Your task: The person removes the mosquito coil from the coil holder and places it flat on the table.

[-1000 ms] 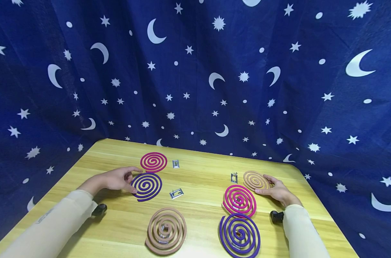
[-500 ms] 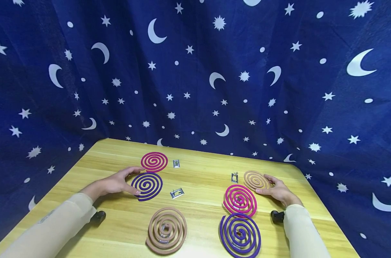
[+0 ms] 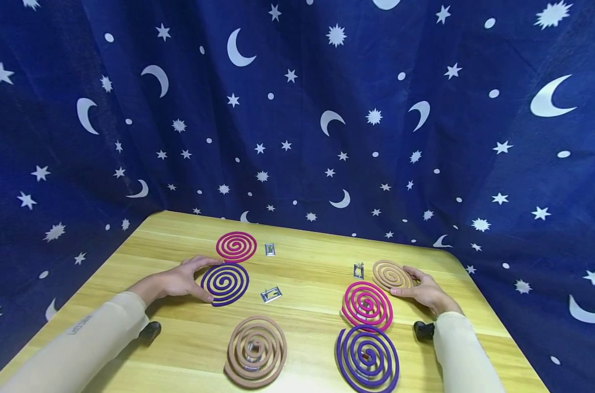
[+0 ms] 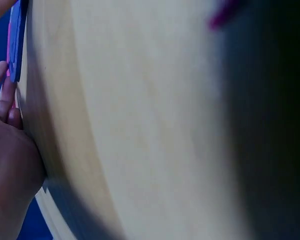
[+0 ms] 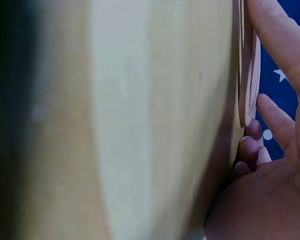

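Several flat spiral mosquito coils lie on the wooden table. At the left, my left hand (image 3: 182,279) spans a purple coil (image 3: 224,282), holding its edges between thumb and index finger. A magenta coil (image 3: 236,246) lies just behind it. My right hand (image 3: 423,290) grips the near right edge of a tan coil (image 3: 390,274) with thumb and fingers. In the right wrist view that tan coil (image 5: 248,75) shows edge-on beside the fingers. The left wrist view catches the purple coil (image 4: 17,42) edge-on too; the contact of the fingertips is partly hidden.
Small metal stands (image 3: 271,295) lie between the hands, with another stand (image 3: 358,271) left of the right-hand tan coil. Nearer are a brown coil (image 3: 255,352), a pink coil (image 3: 367,307) and a purple coil (image 3: 367,358), each over a stand. A starry curtain (image 3: 297,136) encloses the table (image 3: 307,322).
My left hand's fingers have spread from a more curled pose, the thumb and index finger reaching around the purple coil's edges. The right hand keeps its grip on the tan coil, nearly still.
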`<state>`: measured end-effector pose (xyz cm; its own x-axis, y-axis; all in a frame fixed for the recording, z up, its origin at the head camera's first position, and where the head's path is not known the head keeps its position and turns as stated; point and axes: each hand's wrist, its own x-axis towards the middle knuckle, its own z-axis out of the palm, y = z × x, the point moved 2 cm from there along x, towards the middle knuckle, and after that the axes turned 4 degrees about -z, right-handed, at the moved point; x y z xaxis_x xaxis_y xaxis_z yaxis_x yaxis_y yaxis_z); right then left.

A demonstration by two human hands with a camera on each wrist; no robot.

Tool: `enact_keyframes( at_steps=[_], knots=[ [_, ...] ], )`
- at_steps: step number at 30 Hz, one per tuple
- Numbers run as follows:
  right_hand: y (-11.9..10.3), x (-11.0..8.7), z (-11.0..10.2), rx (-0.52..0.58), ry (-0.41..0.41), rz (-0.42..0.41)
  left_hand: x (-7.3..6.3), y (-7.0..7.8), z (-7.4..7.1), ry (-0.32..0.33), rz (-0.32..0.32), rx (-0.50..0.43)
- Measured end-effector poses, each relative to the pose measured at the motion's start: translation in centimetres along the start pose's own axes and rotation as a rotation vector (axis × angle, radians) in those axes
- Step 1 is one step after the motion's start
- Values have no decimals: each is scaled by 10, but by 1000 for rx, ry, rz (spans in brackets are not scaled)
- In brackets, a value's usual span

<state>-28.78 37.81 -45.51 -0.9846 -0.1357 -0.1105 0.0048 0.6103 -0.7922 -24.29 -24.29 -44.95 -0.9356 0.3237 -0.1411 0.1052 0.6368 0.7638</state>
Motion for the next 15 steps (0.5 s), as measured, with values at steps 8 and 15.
enact_keyframes(
  at_steps=[8,15],
  knots=[
    [2,0,2,-11,21,-10,2,-3,0,1,18,29],
    [2,1,2,-9,17,10,4,-3,2,0,-11,18]
  ],
)
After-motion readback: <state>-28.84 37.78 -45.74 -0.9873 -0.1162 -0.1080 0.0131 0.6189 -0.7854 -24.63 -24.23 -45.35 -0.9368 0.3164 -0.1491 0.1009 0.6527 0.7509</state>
